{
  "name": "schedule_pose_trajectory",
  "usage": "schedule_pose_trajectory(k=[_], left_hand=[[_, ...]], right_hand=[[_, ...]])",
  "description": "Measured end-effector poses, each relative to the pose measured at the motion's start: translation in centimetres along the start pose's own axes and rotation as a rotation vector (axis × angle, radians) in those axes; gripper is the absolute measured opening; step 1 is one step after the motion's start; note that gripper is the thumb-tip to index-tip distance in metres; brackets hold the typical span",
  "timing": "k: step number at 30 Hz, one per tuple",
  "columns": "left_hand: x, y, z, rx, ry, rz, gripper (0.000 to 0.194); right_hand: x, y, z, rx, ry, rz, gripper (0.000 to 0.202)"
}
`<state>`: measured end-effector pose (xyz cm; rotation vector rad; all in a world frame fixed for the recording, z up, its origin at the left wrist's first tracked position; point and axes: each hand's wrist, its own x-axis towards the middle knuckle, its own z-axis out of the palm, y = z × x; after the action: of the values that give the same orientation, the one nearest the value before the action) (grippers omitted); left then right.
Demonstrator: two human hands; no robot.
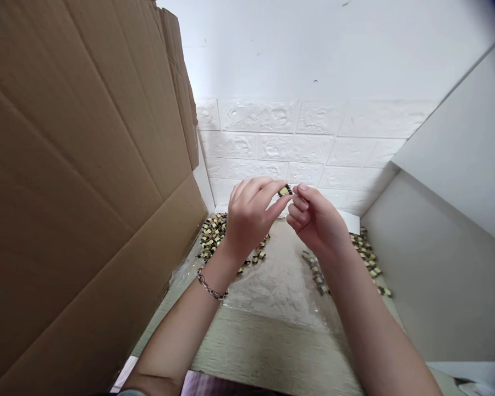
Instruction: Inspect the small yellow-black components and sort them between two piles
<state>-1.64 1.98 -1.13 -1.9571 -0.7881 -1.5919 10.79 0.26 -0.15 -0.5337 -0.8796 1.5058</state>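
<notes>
Raised above the table, my left hand (251, 212) pinches a small transformer (284, 191) between thumb and fingertips. The piece has a yellow middle and black ends with thin pins. Close by on its right side is my right hand (311, 214), fingers curled, with thumb and forefinger pressed together at the pins. Whatever lies between those fingertips is too small to make out. Behind and below my left hand is a pile of similar transformers (212, 236). More transformers (369, 258) lie to the right, partly hidden by my right forearm.
Clear plastic sheeting (272, 286) covers part of the pale wooden table (272, 346). A tall cardboard sheet (86, 165) walls off the left side. A grey-white panel (433, 275) bounds the right, and a white brick-pattern wall (292, 146) stands behind.
</notes>
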Motion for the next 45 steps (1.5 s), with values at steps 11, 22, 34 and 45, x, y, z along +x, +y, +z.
schedule_pose_trajectory(k=[11,22,34,45], left_hand=[[0.1,-0.2,0.0,-0.084,-0.073,0.017,0.020],[0.0,0.0,0.5,-0.140,-0.078,0.066,0.020],[-0.2,-0.3,0.7,-0.109,-0.122,0.067,0.020],[-0.3,-0.2,0.7,-0.099,-0.123,0.028,0.021]], right_hand=[[1.1,-0.5,-1.6,-0.095,0.138,-0.143,0.016],[1.1,-1.0,-2.4,-0.317,0.082,-0.144,0.025],[0.4,-1.7,-2.2,-0.490,0.095,-0.325,0.023],[-0.5,-1.8,-1.2,-0.513,0.103,-0.368,0.008]])
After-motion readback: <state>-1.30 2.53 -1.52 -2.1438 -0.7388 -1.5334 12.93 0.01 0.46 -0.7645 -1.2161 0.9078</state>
